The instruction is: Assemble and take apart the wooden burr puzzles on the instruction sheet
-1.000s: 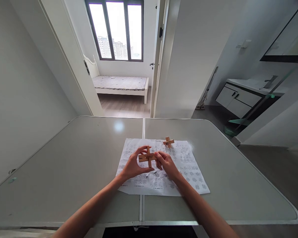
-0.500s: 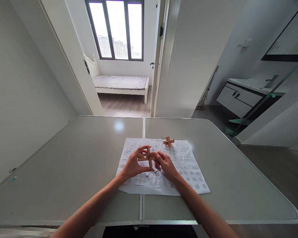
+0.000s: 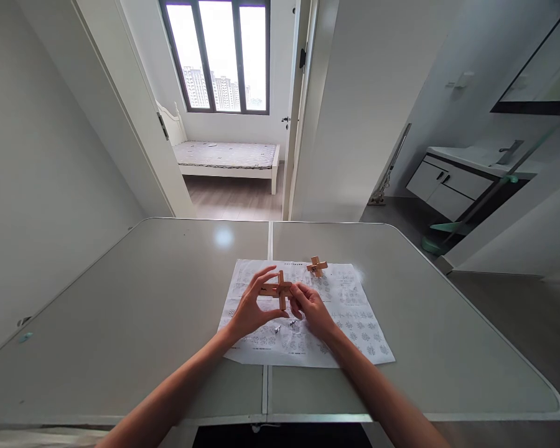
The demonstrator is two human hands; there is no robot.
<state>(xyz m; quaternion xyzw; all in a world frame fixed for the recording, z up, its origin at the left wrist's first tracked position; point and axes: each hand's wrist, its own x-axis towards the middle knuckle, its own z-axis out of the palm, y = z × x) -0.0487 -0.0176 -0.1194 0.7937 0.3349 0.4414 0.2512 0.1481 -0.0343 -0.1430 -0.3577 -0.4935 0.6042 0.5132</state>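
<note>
My right hand (image 3: 310, 306) pinches the right end of a cross of interlocking wooden puzzle pieces (image 3: 282, 290), held just above the printed sheet. One piece runs sideways and another stands upright across it. My left hand (image 3: 249, 311) curves around the cross from the left, thumb and fingers wide apart. Its fingertips are close to the top of the upright piece, and its thumb is close to the bottom. Whether the left end of the sideways piece touches my left hand is hard to tell. A second wooden cross (image 3: 317, 267) lies at the back of the sheet.
The white sheet (image 3: 354, 339) with printed diagrams lies on a pale table (image 3: 121, 323) with a seam (image 3: 265, 392) down its middle. Small shiny silvery bits (image 3: 277, 330) lie on the sheet below my hands. Beyond are a doorway, a bed (image 3: 228, 155) and a washbasin cabinet (image 3: 452, 183).
The fingers of my left hand have spread and come away from the upright piece. The cross has turned slightly in my right hand's grip. The second cross has stayed put.
</note>
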